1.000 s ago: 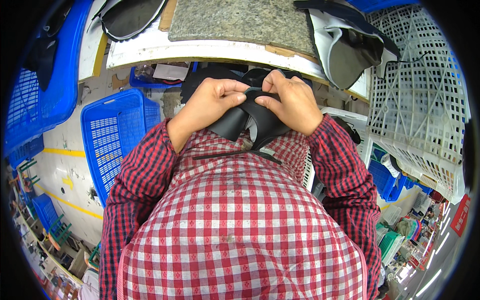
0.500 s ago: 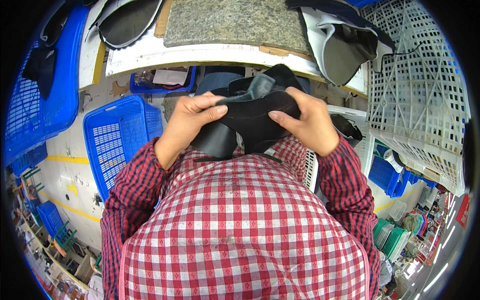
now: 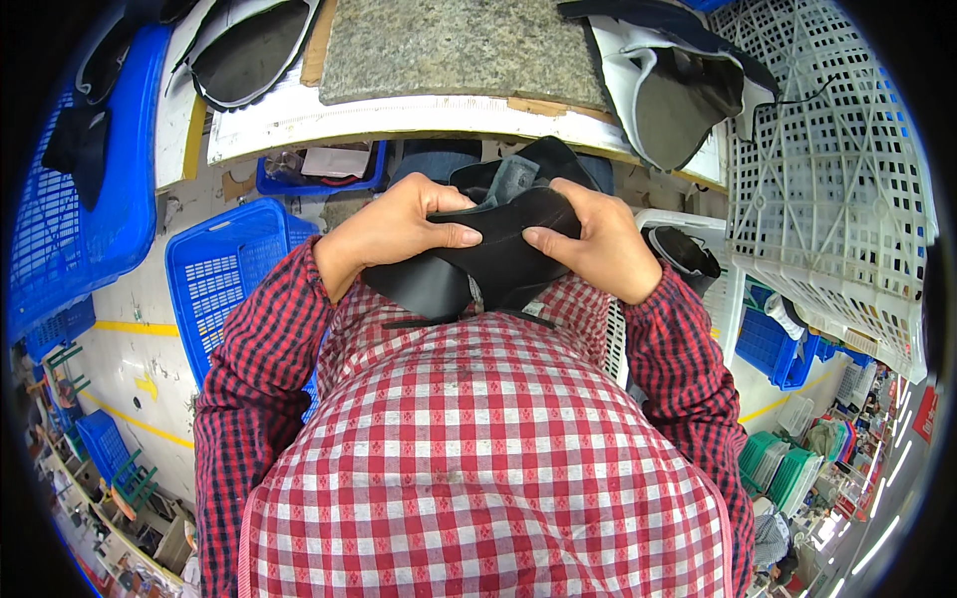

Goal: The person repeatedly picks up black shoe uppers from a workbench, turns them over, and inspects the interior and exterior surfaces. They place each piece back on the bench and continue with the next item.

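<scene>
Above my lap I hold a black leather shoe upper (image 3: 503, 249) by its top edge. My left hand (image 3: 399, 234) grips the left part of that edge, thumb on the near face and the other fingers behind, mostly hidden. On the right, my right hand (image 3: 603, 239) pinches the edge the same way. Between the two thumbs the leather is creased. A grey-green lining piece (image 3: 513, 179) shows inside the opening. The lower flaps of the upper hang down against my red-and-white checked apron (image 3: 469, 429).
Ahead is a white-edged workbench with a stone slab (image 3: 459, 55). Black boot uppers with pale lining (image 3: 678, 100) lie at its right, another (image 3: 249, 55) at its left. Blue baskets (image 3: 214, 289) stand left; a tall white crate (image 3: 827, 179) rises at right.
My hands have come closer together along the edge; the left has slid inward to the right. The leather between the thumbs is more bent than before.
</scene>
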Demonstrator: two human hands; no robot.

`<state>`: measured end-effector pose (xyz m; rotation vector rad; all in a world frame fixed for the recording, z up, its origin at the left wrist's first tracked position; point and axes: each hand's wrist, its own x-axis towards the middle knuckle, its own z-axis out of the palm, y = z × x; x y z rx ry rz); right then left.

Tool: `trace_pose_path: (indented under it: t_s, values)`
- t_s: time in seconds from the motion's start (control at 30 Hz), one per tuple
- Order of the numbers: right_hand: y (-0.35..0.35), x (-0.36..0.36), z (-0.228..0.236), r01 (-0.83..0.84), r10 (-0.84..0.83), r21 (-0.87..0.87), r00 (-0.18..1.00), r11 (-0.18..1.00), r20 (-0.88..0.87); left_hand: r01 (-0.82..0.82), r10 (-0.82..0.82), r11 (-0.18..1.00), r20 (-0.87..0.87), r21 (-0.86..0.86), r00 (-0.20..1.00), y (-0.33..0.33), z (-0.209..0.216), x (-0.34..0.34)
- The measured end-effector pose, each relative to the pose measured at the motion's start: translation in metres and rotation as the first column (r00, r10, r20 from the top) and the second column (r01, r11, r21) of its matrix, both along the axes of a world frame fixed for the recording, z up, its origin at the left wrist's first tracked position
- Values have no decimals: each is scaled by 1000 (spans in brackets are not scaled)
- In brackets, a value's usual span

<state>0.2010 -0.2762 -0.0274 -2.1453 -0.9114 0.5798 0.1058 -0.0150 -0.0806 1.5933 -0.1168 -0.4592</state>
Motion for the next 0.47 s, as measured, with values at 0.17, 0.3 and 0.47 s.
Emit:
trace_pose_path:
  t_s: [0.17, 0.3, 0.47]
  values:
    - [1, 3, -4, 5, -4, -57, 1000, 998, 24, -9, 8, 1000, 14, 25, 1000, -5, 3, 6]
    - [-2, 0, -5, 20, -20, -18, 1000, 1000, 10, -75, 70, 992, -58, -97, 996, -15, -2, 2]
    - [-7, -11, -14, 257, -249, 46, 959, 965, -137, -85, 80, 993, -57, -84, 995, -12, 3, -1]
